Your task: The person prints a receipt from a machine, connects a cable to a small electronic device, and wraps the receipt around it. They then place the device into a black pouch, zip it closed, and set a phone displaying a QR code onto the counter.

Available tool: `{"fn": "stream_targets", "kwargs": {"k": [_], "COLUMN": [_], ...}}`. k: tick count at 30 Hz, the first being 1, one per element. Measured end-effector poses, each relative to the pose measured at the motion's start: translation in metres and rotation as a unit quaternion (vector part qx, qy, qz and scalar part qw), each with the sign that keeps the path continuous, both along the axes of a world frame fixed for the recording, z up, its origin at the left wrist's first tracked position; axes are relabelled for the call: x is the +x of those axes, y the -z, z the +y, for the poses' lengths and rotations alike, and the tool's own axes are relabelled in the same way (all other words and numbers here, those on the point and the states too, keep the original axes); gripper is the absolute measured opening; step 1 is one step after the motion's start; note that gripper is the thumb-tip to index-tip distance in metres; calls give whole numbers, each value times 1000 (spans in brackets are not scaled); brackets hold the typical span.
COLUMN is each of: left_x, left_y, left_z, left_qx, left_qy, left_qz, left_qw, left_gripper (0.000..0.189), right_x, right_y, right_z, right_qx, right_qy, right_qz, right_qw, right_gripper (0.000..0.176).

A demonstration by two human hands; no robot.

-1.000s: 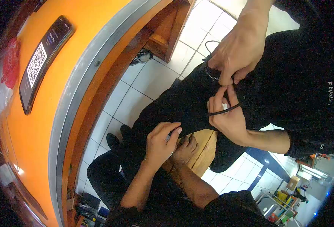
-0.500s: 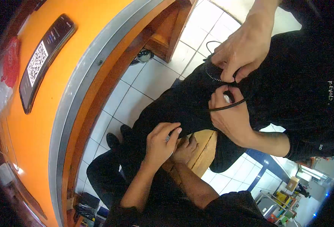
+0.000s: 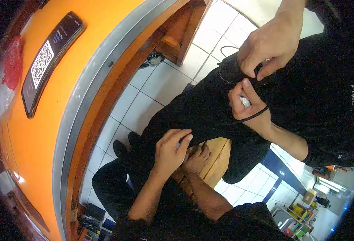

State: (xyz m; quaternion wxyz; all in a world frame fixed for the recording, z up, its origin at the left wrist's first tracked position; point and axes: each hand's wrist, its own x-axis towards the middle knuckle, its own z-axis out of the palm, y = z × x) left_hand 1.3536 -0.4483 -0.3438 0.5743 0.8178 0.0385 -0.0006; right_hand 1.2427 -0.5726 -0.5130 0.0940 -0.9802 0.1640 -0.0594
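My left hand (image 3: pixel 169 154) is raised near the middle, its thumb and fingers curved towards each other. A small greyish thing shows in the gap between them, too hidden to name. Just to its right, my right hand (image 3: pixel 197 160) lies on the wooden stool (image 3: pixel 217 156), its fingers a little apart and nothing seen in them. Across from me, another person's upper hand (image 3: pixel 271 48) pinches part of a thin black cord (image 3: pixel 254 115). That person's lower hand (image 3: pixel 249 102) has the cord looped across it and a small white thing (image 3: pixel 245 102) in its curled fingers.
On the left stands an orange table (image 3: pixel 88 36) with a curved metal edge. A phone (image 3: pixel 52 64) showing a QR code and a red plastic bag (image 3: pixel 12 64) lie on it. White floor tiles (image 3: pixel 144 90) show below. Shelving (image 3: pixel 293 217) with boxes stands at lower right.
The other person's hands have shifted slightly right, the upper one also upward. Their lower hand's thumb now points up, and the cord lies across that hand lower down. My hands have hardly moved.
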Motion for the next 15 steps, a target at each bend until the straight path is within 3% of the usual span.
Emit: {"fn": "stream_targets", "kwargs": {"k": [15], "left_x": [-1], "left_y": [1], "left_z": [-1], "left_qx": [-2], "left_qy": [-4], "left_qz": [-10], "left_qw": [1000], "left_gripper": [16], "right_x": [-1], "right_y": [-2], "right_z": [-1], "right_qx": [14], "right_qy": [-2], "right_qz": [17], "right_qw": [1000], "right_gripper": [56]}}
